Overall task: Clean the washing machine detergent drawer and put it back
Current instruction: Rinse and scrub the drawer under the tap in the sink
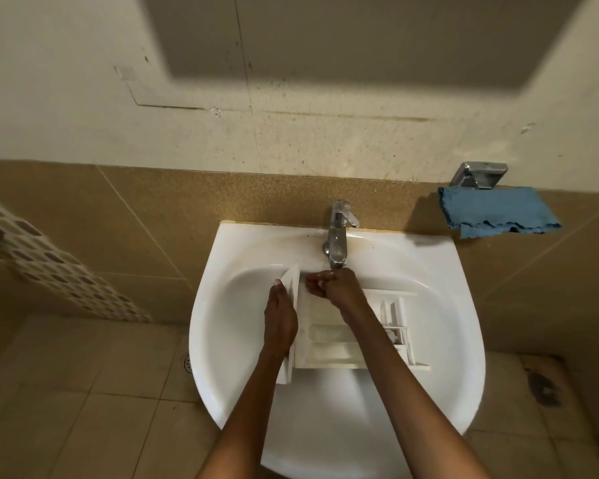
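White plastic, held low over the basin: the detergent drawer [325, 337] lies lengthwise across the bowl, with its compartments facing up at you. Your left hand [280, 319] grips the drawer by its front panel [293, 281]. The palm runs along the panel's outer face and a fingertip hooks over its far end. The panel is seen nearly edge-on, so nothing on its face can be read.

Your right hand [336, 288] reaches in over the drawer's far corner, just beside the panel, with its fingers bunched and curled. I cannot tell whether they pinch anything or only press on the plastic. Your right forearm crosses the middle of the drawer and hides part of the compartments. The ribbed section at the right end is washed out and hard to make out.

The drawer sits inside the white sink [242, 243], whose near rim is cut off by the bottom edge of the view. The chrome tap [338, 236] stands at the back, its spout directly over your right knuckles — whether water is running is not clear. No lettering on the tap is legible.

On the brown tiled wall to the right, a blue cloth [495, 210] hangs from a metal holder [479, 174]. A strip of mosaic tile [59, 267] slants down the left, and a floor drain [187, 363] peeks out beside the sink's left edge.
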The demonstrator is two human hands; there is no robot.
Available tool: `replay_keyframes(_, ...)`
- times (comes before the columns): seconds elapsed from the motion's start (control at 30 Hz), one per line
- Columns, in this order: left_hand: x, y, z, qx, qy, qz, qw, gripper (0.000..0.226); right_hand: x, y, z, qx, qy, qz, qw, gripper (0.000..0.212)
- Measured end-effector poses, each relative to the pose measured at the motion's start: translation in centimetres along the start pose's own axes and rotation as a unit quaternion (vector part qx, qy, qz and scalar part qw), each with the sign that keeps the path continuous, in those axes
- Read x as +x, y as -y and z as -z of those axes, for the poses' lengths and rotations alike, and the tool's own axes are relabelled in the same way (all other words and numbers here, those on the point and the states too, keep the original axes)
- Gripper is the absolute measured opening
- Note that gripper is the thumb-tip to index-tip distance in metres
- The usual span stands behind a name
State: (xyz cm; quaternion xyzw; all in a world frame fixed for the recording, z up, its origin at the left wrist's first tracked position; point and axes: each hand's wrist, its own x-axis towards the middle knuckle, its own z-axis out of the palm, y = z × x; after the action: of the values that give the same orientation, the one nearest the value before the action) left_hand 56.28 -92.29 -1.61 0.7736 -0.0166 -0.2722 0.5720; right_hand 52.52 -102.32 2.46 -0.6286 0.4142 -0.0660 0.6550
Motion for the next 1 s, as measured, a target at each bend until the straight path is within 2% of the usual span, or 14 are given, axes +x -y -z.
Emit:
replay_keyframes(0.1,-0.1,-0.3,0.1,0.001,-0.001,-0.005,1.000,0.055,0.2,-2.0,-1.4,-0.233,-0.052,0.124,0.963,0.022)
replay_keyframes(0.2,-0.2,-0.3,0.1,0.005,0.003,-0.010,1.000,0.055,0.0,-3.1,-1.9,-0.309,-0.062,0.147,0.938,0.028)
replay_keyframes(0.3,-0.2,-0.3,0.1,0.003,0.002,-0.012,1.000,0.055,-0.4,-3.5,-1.5,-0.363,-0.044,0.185,0.912,0.051)
replay_keyframes(0.37,-0.3,-0.3,0.1,0.005,0.006,-0.012,1.000,0.055,-0.4,-3.9,-1.2,-0.396,-0.024,0.203,0.895,0.053)
replay_keyframes(0.47,-0.4,-0.5,0.0,0.011,0.008,-0.009,1.000,0.055,0.1,-4.1,-0.7,-0.390,-0.011,0.202,0.898,0.049)
replay_keyframes(0.53,-0.4,-0.6,0.0,0.014,0.006,-0.010,1.000,0.055,0.0,-3.8,-1.2,-0.349,-0.052,0.202,0.914,0.042)
replay_keyframes(0.63,-0.4,-0.6,0.1,0.017,0.006,-0.014,1.000,0.055,-0.6,-3.8,-2.2,-0.315,-0.099,0.205,0.921,0.053)
replay_keyframes(0.7,-0.4,-0.6,0.1,0.021,0.007,-0.013,1.000,0.055,-0.7,-4.1,-1.7,-0.348,-0.086,0.232,0.904,0.059)
replay_keyframes(0.77,-0.3,-0.5,0.1,0.019,0.007,-0.011,1.000,0.056,-0.5,-4.4,-0.7,-0.410,-0.033,0.241,0.879,0.061)
replay_keyframes(0.87,-0.2,-0.5,0.1,0.013,0.005,-0.001,1.000,0.056,-0.5,-5.0,0.1,-0.491,0.025,0.241,0.837,0.082)
replay_keyframes(0.93,-0.3,-0.6,0.1,0.013,0.006,-0.005,1.000,0.056,-0.4,-5.1,0.0,-0.471,0.012,0.238,0.849,0.076)
replay_keyframes(1.0,-0.5,-0.7,0.1,0.022,0.009,-0.020,1.000,0.056,-0.1,-4.8,-0.7,-0.408,-0.037,0.234,0.882,0.055)
